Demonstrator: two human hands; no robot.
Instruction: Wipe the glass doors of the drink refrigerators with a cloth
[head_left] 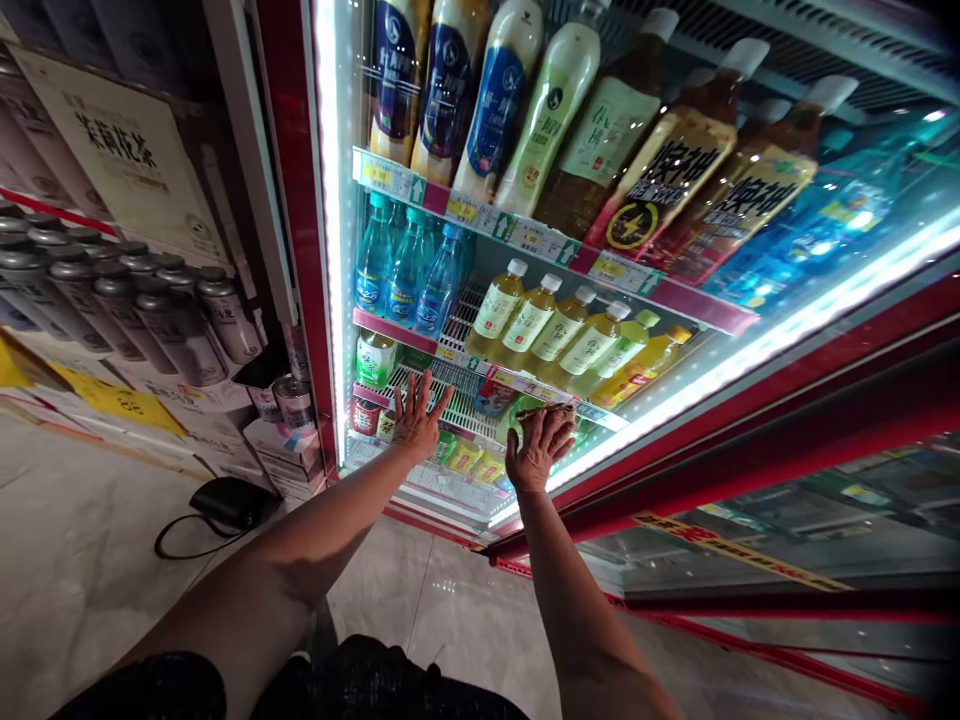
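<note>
Both arms reach forward to a lit drinks fridge. My left hand [417,424] has its fingers spread in front of the lower wire shelf [457,400], near a green-labelled bottle [376,358], and holds nothing. My right hand [538,450] lies over a brownish cloth-like item [555,412] at the lower shelf edge, its fingers partly spread. Whether that hand grips the item or only presses on it is hard to see. Yellow tea bottles [531,325] stand in a row above the hands, with blue bottles [405,265] to their left.
Large bottles [607,140] fill the top shelf. Stacked cans [176,330] stand at the left. A black bag with a strap [231,502] lies on the floor [82,540]. Red-framed fridge doors [720,500] extend at the right.
</note>
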